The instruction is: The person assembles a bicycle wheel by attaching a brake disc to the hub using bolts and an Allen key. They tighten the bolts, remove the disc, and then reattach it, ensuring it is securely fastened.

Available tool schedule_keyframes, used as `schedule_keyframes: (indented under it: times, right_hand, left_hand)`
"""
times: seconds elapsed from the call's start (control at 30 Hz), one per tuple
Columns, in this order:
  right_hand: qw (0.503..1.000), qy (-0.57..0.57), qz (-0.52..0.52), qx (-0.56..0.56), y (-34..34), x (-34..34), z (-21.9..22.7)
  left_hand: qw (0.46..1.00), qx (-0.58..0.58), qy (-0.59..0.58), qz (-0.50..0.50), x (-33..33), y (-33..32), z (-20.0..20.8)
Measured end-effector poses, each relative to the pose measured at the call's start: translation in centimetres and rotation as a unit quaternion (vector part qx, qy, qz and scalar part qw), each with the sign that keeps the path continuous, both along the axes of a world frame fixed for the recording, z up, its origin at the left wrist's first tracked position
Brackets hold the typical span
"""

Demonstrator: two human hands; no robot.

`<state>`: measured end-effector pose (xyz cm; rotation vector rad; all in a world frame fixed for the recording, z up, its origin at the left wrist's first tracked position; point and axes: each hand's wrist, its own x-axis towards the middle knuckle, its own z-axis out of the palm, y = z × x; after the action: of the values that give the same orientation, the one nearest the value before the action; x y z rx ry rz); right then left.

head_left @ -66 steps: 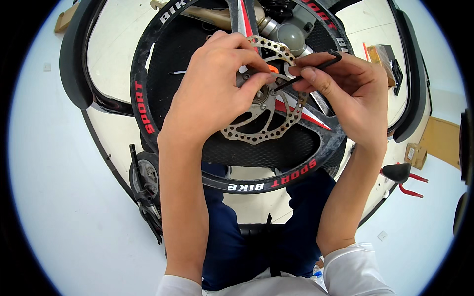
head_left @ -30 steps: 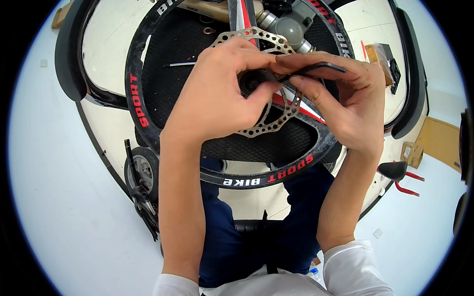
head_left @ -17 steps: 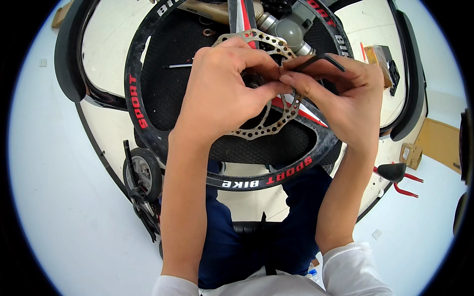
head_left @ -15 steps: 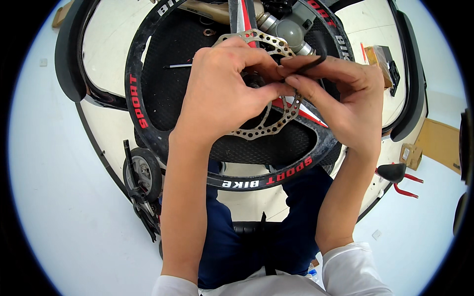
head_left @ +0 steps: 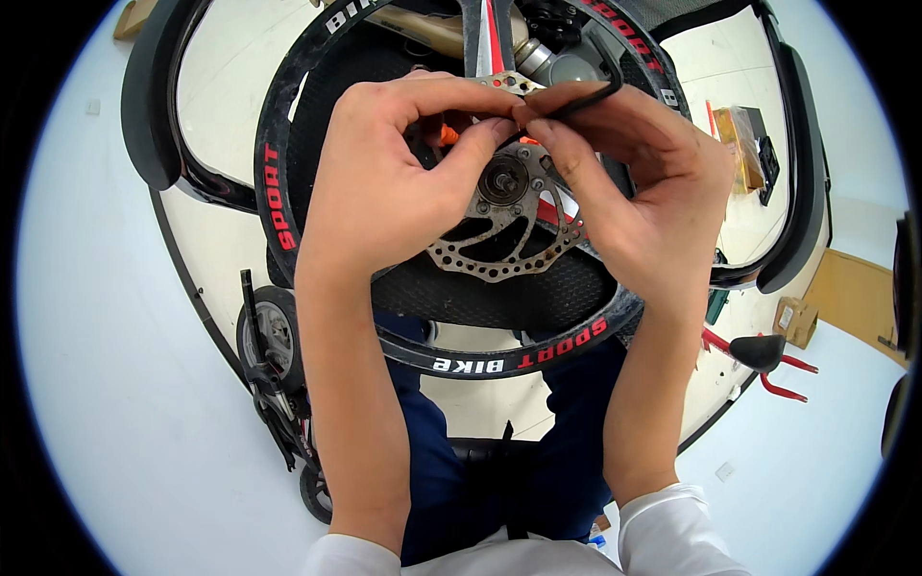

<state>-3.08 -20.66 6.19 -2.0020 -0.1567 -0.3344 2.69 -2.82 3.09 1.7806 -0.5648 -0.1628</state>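
Observation:
A bicycle wheel point(head_left: 273, 125) with a black lettered rim and red, white and black spokes lies flat. Its drilled metal brake disc point(head_left: 519, 266) faces up around the hub point(head_left: 504, 180). My right hand point(head_left: 643, 182), above the disc's far right part, grips a bent black hex key point(head_left: 616, 82) between thumb and fingers. From the left, my left hand point(head_left: 384, 182) meets it, thumb and forefinger pinched at the key's near end. Whether a small bolt sits there is hidden. An orange piece point(head_left: 448, 134) shows under my left fingers, mostly covered.
Beneath the wheel is a black textured chair seat point(head_left: 528, 302), with armrests left point(head_left: 154, 106) and right point(head_left: 795, 173). A gold-coloured cylindrical part point(head_left: 427, 26) lies beyond. A small wheeled frame point(head_left: 274, 331) stands left; a cardboard box point(head_left: 796, 322) and a black-topped red-legged object point(head_left: 757, 353) are right.
Both hands have shifted left and slightly away from me, uncovering the hub. The hex key's bent end shows more. A thin silver shaft on the left is now hidden; orange shows under my hands.

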Motion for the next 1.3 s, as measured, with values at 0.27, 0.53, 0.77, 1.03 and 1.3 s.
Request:
schedule_keyframes:
  times: [0.27, 0.53, 0.77, 1.03, 1.3]
  right_hand:
    - [1.0, 0.021, -0.013, -0.004, 0.3, 0.1, -0.6]
    - [0.999, 0.026, 0.007, -0.026, 0.3, 0.0, -0.4]
    - [0.995, -0.021, 0.081, -0.06, -0.4, 0.5, -0.6]
    - [0.998, 0.037, -0.005, 0.047, 0.9, 0.6, -0.8]
    - [0.998, 0.055, -0.006, 0.019, 0.8, 0.3, -0.5]
  left_hand:
    - [0.997, 0.065, -0.051, -0.001, -0.1, 0.5, -0.4]
    - [0.998, 0.055, -0.026, -0.024, 0.0, 0.6, -0.5]
    - [0.994, 0.045, -0.096, -0.031, 0.3, 0.8, -1.2]
    - [0.988, 0.063, -0.133, 0.054, -0.4, 0.1, -1.6]
    - [0.981, 0.01, -0.185, 0.056, -0.3, 0.3, -1.9]
